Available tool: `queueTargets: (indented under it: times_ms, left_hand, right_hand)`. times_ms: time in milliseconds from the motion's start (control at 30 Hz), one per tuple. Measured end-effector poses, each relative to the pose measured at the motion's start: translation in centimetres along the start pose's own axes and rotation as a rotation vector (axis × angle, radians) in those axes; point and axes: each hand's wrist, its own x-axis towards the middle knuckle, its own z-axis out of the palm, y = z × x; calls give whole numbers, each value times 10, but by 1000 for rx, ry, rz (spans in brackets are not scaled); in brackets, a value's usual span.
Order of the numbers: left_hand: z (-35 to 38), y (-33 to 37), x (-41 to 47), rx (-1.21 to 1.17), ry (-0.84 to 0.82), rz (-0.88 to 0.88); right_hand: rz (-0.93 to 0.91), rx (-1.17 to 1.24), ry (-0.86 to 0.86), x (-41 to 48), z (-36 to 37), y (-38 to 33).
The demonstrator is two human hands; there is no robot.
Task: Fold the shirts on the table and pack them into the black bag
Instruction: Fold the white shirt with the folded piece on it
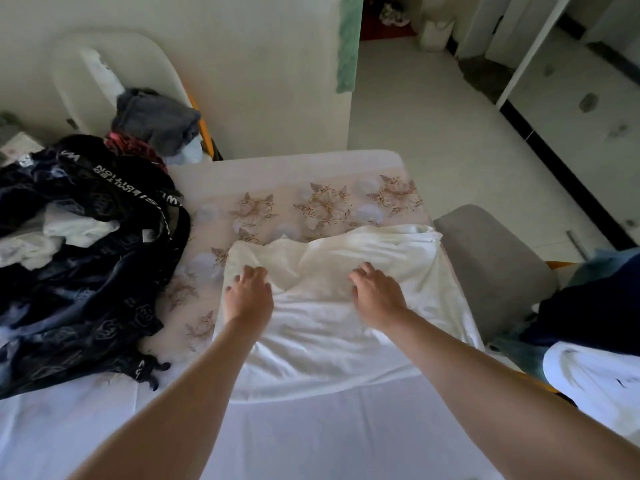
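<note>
Shirt (332, 327) lay on the table (277, 162), toward its right edge, long axis crosswise. Left hand (247, 294) and right hand (377, 294) rested on it, fingers spread, slightly bent, tips touching cloth.

head view | worn high, wide-angle | faces forward-down | near over table (298, 164) | single view

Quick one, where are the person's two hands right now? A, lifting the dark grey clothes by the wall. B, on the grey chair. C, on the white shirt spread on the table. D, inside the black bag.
C: the left hand and the right hand both rest on the white shirt, while the black bag lies apart to the left.
</note>
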Motion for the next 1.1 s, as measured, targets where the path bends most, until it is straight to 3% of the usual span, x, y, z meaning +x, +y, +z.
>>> queueTargets:
  times_ms: [200,300,500,600,667,767,900,1033,1100]
  left_hand:
    - [-2,-27,79,59,-39,7]
    - [0,-44,99,24,41,-54]
    - [-6,-73,112,-264,173,3]
    - [-16,-87,121,-470,308,-161]
    - [-14,-100,126,-465,238,-179]
    - [-10,-113,117,-412,-17,-186]
    - [-11,-114,63,-387,65,-184]
    - [-10,-119,-2,-84,-171,-282]
    - [-3,-122,-29,-23,-189,-173]
  right_hand:
    - [6,102,82,75,-17,-6]
    - [40,59,2,96,-14,-7]
    - [148,5,154,116,-10,-20]
    - [251,120,300,126,-17,-29]
    - [211,141,257,130,-15,-34]
    - [151,133,9,116,0,-48]
    - [63,-5,117,61,26,-83]
    - [4,76,39,-4,53,-122]
    - [-13,24,-56,-25,66,-135]
